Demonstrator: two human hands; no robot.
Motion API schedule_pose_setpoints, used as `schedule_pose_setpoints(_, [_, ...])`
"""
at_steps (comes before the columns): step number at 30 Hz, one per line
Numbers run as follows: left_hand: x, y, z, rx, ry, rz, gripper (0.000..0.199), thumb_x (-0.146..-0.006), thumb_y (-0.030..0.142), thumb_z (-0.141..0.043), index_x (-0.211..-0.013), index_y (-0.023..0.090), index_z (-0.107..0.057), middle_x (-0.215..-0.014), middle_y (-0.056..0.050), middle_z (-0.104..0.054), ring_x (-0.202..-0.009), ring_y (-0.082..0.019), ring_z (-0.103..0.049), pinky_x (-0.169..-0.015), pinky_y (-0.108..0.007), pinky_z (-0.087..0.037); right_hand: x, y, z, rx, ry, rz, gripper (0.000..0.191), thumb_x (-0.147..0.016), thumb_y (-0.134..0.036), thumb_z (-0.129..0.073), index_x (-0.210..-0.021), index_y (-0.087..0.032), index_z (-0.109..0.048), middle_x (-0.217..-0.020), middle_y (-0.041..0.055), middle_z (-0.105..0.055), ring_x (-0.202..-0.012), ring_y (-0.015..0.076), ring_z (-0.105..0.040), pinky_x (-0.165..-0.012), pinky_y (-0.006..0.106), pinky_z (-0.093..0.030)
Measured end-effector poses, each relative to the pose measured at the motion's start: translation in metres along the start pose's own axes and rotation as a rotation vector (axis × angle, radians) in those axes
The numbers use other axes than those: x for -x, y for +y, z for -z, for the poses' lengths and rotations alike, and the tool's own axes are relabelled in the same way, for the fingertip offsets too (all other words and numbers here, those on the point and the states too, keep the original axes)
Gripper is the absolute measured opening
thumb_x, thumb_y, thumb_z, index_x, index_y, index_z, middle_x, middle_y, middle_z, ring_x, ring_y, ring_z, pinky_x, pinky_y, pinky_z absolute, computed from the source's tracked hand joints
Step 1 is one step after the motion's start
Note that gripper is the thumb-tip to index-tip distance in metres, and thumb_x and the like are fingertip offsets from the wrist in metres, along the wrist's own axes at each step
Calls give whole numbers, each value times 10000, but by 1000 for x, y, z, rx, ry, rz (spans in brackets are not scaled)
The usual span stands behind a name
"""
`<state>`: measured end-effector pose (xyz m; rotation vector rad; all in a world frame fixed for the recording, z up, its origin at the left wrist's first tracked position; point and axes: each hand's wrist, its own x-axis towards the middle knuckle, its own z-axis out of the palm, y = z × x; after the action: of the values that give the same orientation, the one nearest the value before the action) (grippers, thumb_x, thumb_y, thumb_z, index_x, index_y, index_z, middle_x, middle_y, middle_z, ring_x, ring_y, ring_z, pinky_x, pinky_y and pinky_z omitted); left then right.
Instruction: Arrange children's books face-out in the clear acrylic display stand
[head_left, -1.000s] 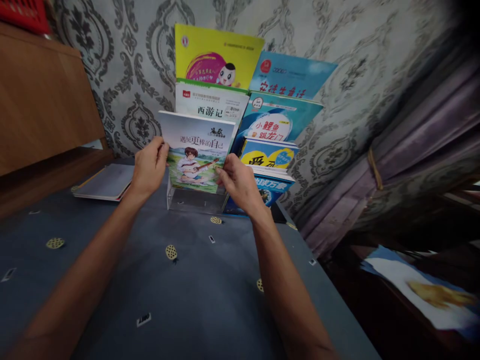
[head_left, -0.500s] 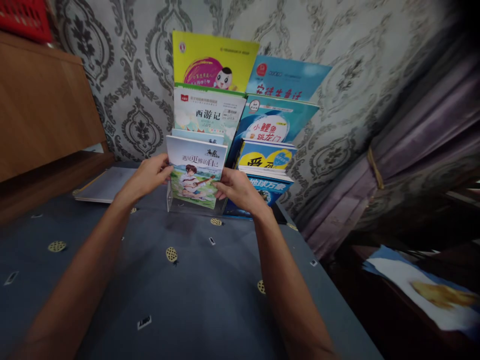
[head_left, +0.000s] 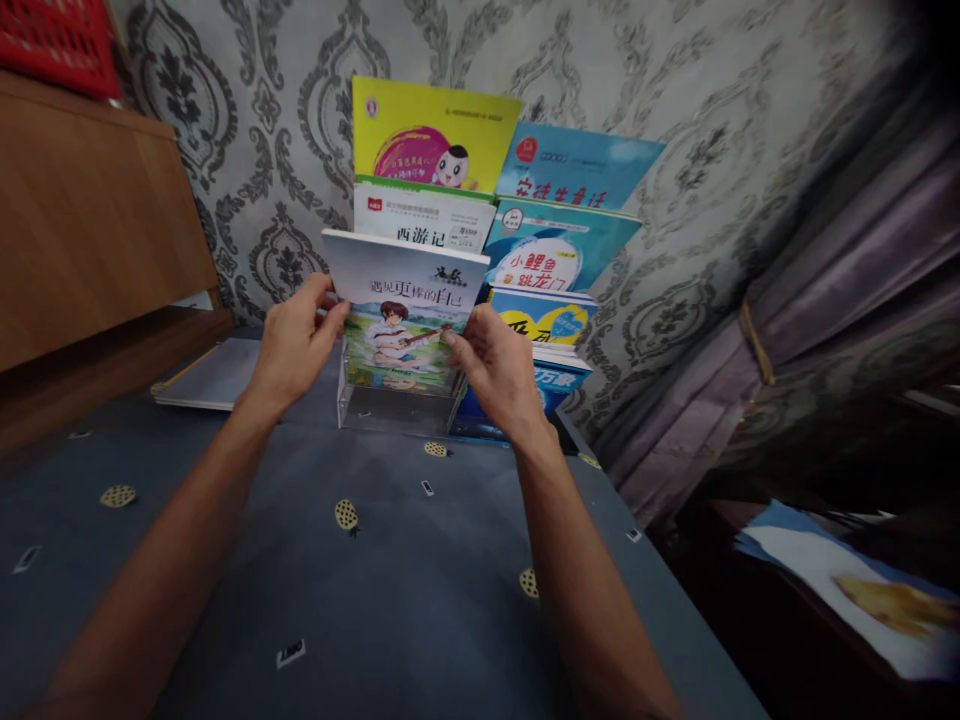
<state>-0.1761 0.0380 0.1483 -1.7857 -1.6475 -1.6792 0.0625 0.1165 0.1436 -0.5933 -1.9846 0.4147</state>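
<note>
Between my two hands is a thin book whose cover shows a figure playing a guitar. My left hand pinches its left edge, thumb in front. At the right edge, my right hand grips it with the thumb on the cover. The book is raised, tilted back, above the front tier of a clear stand. Behind it, a white book and a yellow-green book stand upright in the tiers. Just right of my right hand is a blue book, partly covered.
More blue books fill the right-hand tiers. Flat on the blue patterned tablecloth at the left lies a thin stack of books. A wooden cabinet borders the left, and a purple curtain hangs at the right.
Both hands have lifted the guitar-cover book up and toward me, off the front tier. It now covers more of the white book behind.
</note>
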Motion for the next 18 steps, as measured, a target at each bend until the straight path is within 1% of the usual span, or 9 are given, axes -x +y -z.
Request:
schedule_pose_setpoints(2, [0, -1, -1, -40, -1, -10, 153, -926, 294, -577, -1046, 230, -646, -888, -33, -733, -846, -209, -715, -811, -338, -570, 0, 2, -3, 12, 1, 2, 180, -957, -304, -572, -1131, -278, -608, -819, 28, -640, -780, 217, -628, -658, 359, -501])
schedule_pose_setpoints(4, [1, -7, -4, -80, -37, -2, 137, -925, 284, -569, -1023, 227, -645, -903, -46, -738, -886, -227, -717, -830, -356, -565, 1, 6, -6, 22, -31, -4, 169, -950, -288, -559, -1111, -271, -607, -791, 24, -632, -751, 214, -622, -653, 362, -495])
schedule_pose_setpoints(7, [1, -18, -8, -121, -114, 10, 85, -905, 276, -578, -926, 226, -643, -842, -52, -725, -853, -250, -722, -790, -374, -568, 1, 11, -9, 39, -119, -16, 141, -924, -263, -556, -1056, -249, -605, -746, 18, -624, -705, 208, -612, -631, 358, -480])
schedule_pose_setpoints(9, [1, -22, -9, -125, -128, 4, 79, -896, 277, -579, -874, 230, -639, -787, -47, -707, -792, -246, -718, -748, -370, -568, 1, 11, -9, 62, -152, -17, 109, -912, -255, -560, -1014, -240, -596, -727, 15, -619, -689, 205, -606, -623, 353, -466])
schedule_pose_setpoints(11, [0, -18, -7, -111, -87, -12, 90, -899, 287, -574, -887, 232, -644, -783, -39, -704, -752, -226, -708, -728, -354, -566, 1, 8, -7, 92, -123, -7, 67, -917, -262, -556, -975, -240, -583, -729, 14, -614, -689, 204, -599, -633, 355, -456])
schedule_pose_setpoints(13, [0, -7, -3, -101, -20, -28, 120, -909, 307, -565, -945, 230, -650, -837, -33, -718, -750, -204, -702, -736, -337, -563, 1, 2, -5, 112, -55, 13, 60, -945, -292, -537, -959, -246, -572, -756, 20, -613, -705, 207, -596, -652, 363, -452])
schedule_pose_setpoints(16, [0, 9, 3, -79, 64, -40, 176, -938, 335, -540, -1036, 233, -646, -947, -34, -730, -815, -193, -706, -770, -320, -558, 2, -7, -2, 121, 45, 44, 106, -984, -345, -516, -996, -258, -575, -806, 32, -621, -746, 217, -600, -681, 371, -454])
schedule_pose_setpoints(18, [0, 13, 5, -34, 70, -32, 193, -952, 344, -532, -1076, 246, -642, -991, -37, -731, -873, -198, -705, -781, -312, -557, 2, -9, -2, 127, 75, 55, 110, -988, -357, -522, -1010, -266, -580, -809, 33, -623, -762, 219, -603, -694, 371, -461])
